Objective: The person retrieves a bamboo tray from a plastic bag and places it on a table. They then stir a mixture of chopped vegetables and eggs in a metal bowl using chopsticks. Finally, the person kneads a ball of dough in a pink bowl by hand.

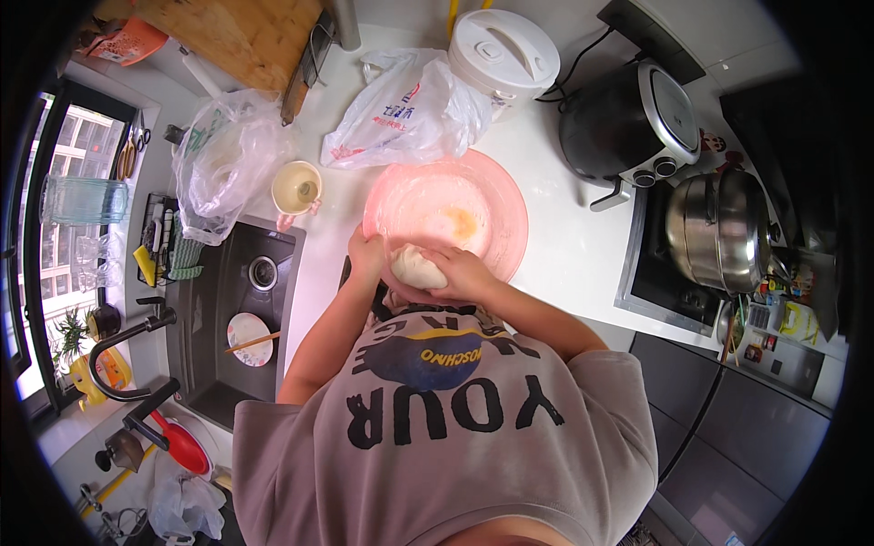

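Note:
A wide pink basin (509, 205) stands on the white counter, close against my body. Inside it, at the near side, lies a pale lump of dough (418, 267). My right hand (459, 271) presses on the dough's right side, its fingers curled over the top. With my left hand (369, 254) I grip the basin's rim at the left, thumb on the inner side. Whitish residue and a yellowish-brown patch (461, 222) mark the basin's floor. The underside of the dough is hidden.
A plastic bag (410, 116) touches the basin's far rim, beside a white lidded container (505, 51). A cream cup (296, 188) stands left, near the sink (225, 300) holding a plate (250, 334). To the right are an air fryer (614, 130) and a steel pot (713, 232).

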The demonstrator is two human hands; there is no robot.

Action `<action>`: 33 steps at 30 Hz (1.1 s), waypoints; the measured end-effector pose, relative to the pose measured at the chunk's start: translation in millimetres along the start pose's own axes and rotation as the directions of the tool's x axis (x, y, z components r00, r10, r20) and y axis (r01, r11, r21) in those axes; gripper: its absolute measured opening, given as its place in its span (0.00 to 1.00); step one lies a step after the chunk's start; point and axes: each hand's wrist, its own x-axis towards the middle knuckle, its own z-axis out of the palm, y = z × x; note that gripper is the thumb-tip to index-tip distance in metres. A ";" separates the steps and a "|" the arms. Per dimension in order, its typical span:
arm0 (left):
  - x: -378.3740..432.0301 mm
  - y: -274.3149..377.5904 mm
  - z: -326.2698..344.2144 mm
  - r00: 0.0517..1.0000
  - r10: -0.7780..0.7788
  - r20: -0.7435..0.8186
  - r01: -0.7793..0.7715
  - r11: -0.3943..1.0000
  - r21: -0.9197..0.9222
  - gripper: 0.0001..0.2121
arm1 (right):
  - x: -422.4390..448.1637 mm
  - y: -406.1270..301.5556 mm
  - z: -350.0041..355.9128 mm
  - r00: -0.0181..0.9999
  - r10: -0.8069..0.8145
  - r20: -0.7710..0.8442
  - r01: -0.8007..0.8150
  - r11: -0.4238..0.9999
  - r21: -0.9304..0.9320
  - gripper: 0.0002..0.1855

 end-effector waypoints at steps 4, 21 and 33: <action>-0.9 8.6 -8.0 0.998 0.026 0.054 -0.037 0.977 0.211 0.19 | 5.1 34.5 6.5 0.920 0.388 -0.048 -0.252 0.683 0.686 0.28; -0.2 11.8 -8.4 0.979 0.144 0.144 -0.178 0.949 0.260 0.19 | 63.0 71.1 -82.0 0.993 -0.057 0.100 0.037 0.979 0.199 0.38; -16.6 37.5 0.2 0.787 0.598 0.151 -0.450 0.391 0.803 0.31 | 19.8 27.6 -1.9 0.992 -0.049 -0.114 0.001 0.922 -0.387 0.51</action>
